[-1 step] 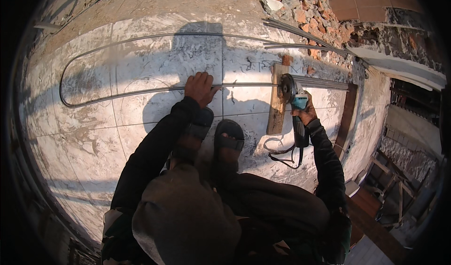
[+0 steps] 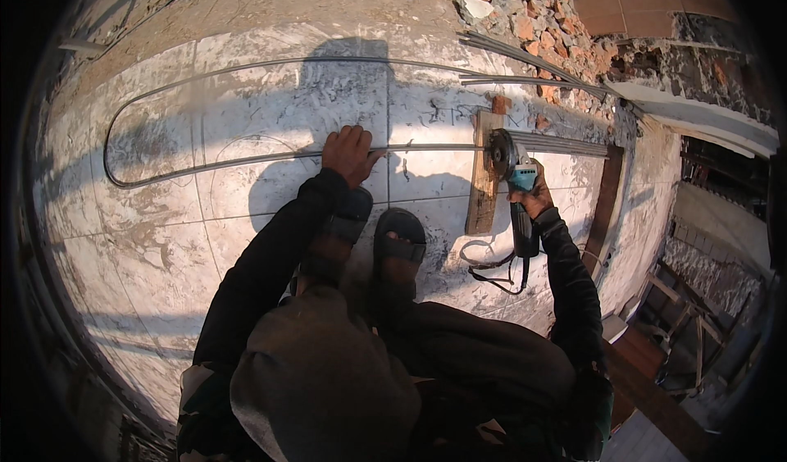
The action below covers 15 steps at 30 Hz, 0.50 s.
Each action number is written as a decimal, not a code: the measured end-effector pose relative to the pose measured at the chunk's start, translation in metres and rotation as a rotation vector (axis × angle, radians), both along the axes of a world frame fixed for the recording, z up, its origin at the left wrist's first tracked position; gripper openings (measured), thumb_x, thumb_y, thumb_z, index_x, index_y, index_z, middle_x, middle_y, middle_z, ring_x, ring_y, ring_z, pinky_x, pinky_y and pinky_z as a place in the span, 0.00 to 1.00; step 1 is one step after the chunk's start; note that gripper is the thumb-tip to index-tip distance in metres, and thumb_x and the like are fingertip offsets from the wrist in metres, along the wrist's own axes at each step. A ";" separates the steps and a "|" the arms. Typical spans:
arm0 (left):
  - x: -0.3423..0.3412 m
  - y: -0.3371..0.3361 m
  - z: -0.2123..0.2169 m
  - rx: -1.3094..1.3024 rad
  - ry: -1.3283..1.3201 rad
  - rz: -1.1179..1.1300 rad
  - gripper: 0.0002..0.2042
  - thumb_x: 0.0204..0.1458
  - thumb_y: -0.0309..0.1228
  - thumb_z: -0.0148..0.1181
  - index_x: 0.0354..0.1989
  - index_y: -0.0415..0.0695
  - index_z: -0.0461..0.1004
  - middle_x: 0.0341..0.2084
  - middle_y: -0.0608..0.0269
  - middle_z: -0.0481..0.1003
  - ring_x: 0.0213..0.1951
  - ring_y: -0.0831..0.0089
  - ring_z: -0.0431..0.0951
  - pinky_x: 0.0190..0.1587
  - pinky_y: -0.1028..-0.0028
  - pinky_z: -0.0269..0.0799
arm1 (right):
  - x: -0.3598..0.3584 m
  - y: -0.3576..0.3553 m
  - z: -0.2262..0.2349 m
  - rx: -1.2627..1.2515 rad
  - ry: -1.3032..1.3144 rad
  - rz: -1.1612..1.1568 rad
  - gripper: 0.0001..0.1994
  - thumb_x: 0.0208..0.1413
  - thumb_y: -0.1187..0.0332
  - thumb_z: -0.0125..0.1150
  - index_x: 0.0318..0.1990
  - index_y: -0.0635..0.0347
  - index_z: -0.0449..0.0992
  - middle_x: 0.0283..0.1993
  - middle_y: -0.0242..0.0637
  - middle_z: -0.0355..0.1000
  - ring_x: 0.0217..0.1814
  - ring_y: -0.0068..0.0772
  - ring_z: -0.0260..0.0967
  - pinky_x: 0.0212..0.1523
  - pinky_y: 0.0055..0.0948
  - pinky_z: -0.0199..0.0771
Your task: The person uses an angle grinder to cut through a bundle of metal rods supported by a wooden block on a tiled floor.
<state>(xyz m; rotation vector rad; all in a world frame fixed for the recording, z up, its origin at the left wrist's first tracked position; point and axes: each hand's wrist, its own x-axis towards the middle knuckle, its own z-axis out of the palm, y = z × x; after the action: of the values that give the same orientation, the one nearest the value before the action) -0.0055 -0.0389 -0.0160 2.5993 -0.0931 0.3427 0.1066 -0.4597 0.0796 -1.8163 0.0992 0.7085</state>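
Observation:
My left hand (image 2: 350,154) is closed round a long steel rebar (image 2: 246,160), pressing it near the floor. At the far left the rebar bends back on itself in a wide loop. In my right hand (image 2: 533,193) is a teal angle grinder (image 2: 516,171), gripped by its body. Its disc (image 2: 498,152) stands at the rebar, above a wooden plank (image 2: 479,204) that lies crosswise under the bar. Whether the disc touches the metal or spins, I cannot tell. A black cord (image 2: 500,280) hangs from the grinder and curls on the floor.
More rebar ends (image 2: 566,145) run on to the right of the disc. Several loose bars (image 2: 533,64) lie beyond, beside a heap of broken brick and rubble (image 2: 525,19). My sandalled feet (image 2: 400,236) stand close to the bar on the stained tile floor (image 2: 147,273).

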 end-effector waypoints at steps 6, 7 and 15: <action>0.001 -0.001 0.002 -0.006 0.006 -0.003 0.17 0.49 0.43 0.65 0.32 0.42 0.68 0.32 0.56 0.68 0.38 0.56 0.70 0.36 0.59 0.62 | -0.004 -0.002 0.000 -0.002 -0.024 0.021 0.46 0.34 0.87 0.66 0.65 0.49 0.55 0.47 0.31 0.68 0.43 0.29 0.70 0.39 0.30 0.79; 0.001 0.000 0.001 -0.008 0.006 -0.004 0.17 0.49 0.43 0.65 0.31 0.42 0.68 0.32 0.56 0.68 0.38 0.56 0.70 0.36 0.59 0.62 | -0.004 -0.001 0.001 0.004 -0.037 0.020 0.45 0.35 0.87 0.66 0.65 0.49 0.55 0.47 0.31 0.68 0.43 0.29 0.70 0.38 0.30 0.79; 0.001 0.000 0.001 -0.035 0.008 -0.005 0.17 0.48 0.42 0.66 0.32 0.42 0.68 0.32 0.56 0.68 0.38 0.56 0.70 0.36 0.59 0.62 | -0.003 -0.001 0.000 0.039 -0.003 0.013 0.43 0.39 0.87 0.65 0.65 0.48 0.55 0.47 0.32 0.68 0.41 0.28 0.70 0.37 0.29 0.79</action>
<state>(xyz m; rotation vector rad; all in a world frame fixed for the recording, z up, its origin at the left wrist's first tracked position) -0.0044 -0.0390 -0.0154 2.5649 -0.0900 0.3297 0.1036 -0.4608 0.0801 -1.7821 0.0717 0.7124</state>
